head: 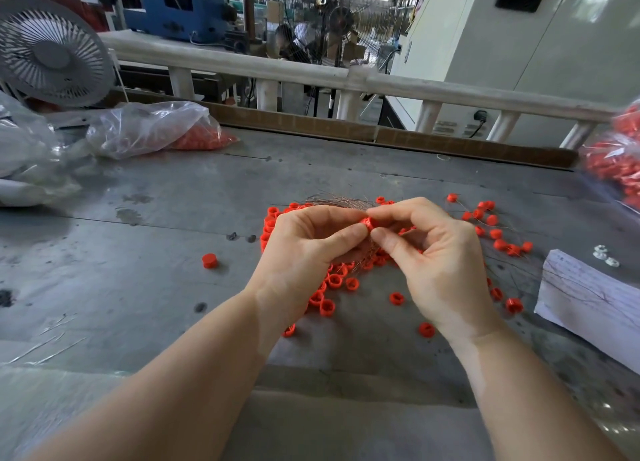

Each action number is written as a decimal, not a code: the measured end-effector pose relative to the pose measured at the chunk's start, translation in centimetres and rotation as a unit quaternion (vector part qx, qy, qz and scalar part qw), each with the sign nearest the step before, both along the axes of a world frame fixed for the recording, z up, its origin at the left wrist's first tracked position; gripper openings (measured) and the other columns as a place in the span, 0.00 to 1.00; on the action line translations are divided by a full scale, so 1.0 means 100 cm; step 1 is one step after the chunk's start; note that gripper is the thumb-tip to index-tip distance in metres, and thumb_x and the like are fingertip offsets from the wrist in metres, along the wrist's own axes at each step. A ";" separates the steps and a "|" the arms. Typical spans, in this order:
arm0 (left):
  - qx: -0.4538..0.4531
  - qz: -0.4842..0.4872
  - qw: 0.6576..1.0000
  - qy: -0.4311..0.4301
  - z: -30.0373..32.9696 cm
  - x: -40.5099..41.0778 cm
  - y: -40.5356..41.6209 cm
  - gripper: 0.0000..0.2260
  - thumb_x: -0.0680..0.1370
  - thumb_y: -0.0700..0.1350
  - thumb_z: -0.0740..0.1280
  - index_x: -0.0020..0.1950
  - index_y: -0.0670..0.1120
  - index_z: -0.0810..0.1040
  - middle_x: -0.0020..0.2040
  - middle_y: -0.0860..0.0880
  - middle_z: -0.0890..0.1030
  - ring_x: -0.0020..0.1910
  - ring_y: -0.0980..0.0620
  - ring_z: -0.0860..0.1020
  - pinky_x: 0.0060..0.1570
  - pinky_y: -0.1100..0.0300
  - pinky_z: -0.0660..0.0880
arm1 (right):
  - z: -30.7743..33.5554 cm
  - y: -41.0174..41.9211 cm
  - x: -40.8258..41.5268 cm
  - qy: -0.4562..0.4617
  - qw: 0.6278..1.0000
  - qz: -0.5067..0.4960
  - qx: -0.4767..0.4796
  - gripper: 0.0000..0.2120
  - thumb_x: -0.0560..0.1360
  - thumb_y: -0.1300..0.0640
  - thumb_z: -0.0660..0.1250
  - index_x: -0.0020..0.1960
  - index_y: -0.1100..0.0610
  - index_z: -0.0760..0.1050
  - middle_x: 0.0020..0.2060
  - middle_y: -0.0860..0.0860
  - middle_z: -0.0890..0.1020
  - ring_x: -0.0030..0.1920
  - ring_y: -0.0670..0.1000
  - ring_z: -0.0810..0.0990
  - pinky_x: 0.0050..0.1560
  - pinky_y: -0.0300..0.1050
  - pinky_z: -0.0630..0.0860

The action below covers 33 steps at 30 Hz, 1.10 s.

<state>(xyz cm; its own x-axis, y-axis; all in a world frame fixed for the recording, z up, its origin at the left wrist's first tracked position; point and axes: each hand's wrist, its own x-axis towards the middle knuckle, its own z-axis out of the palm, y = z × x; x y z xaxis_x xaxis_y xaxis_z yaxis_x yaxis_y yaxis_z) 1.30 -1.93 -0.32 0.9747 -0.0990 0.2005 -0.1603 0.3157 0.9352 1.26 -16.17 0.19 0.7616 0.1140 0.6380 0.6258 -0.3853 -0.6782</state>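
Wrists pass above loose caps [334, 280] scattered on the grey table [138, 287]. Just ahead, the left hand [304, 249] and right hand [440, 252] meet, each pinching the same red cap [367, 223] between thumb and forefinger. Step in hand, as judged: fitting fine wire to this cap. The next move probably calls for a single strand drawn from the wire bundle [339, 200] just beyond the fingertips. Far left of the hands, a plastic bag [156, 131] holds more caps.

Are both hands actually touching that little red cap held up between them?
Touching. The head view shows the left hand and the right hand each pinching the red cap at their fingertips.
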 end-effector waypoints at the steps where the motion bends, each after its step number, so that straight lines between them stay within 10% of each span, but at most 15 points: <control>1: 0.000 0.000 1.000 -0.003 0.000 0.000 0.000 0.05 0.67 0.40 0.71 0.37 0.48 0.85 0.35 0.49 0.84 0.36 0.56 0.82 0.36 0.67 0.77 | 0.000 0.000 0.000 0.009 1.000 0.001 0.006 0.11 0.71 0.67 0.71 0.46 0.52 0.80 0.41 0.47 0.82 0.40 0.42 0.80 0.43 0.32 0.74; 33: 0.017 -0.010 0.999 -0.036 0.002 -0.002 0.002 0.07 0.71 0.32 0.68 0.44 0.42 0.82 0.37 0.48 0.84 0.36 0.55 0.82 0.40 0.66 0.78 | 0.005 -0.006 0.004 0.046 0.992 0.074 0.093 0.09 0.64 0.62 0.73 0.42 0.51 0.81 0.37 0.45 0.83 0.42 0.44 0.81 0.45 0.36 0.75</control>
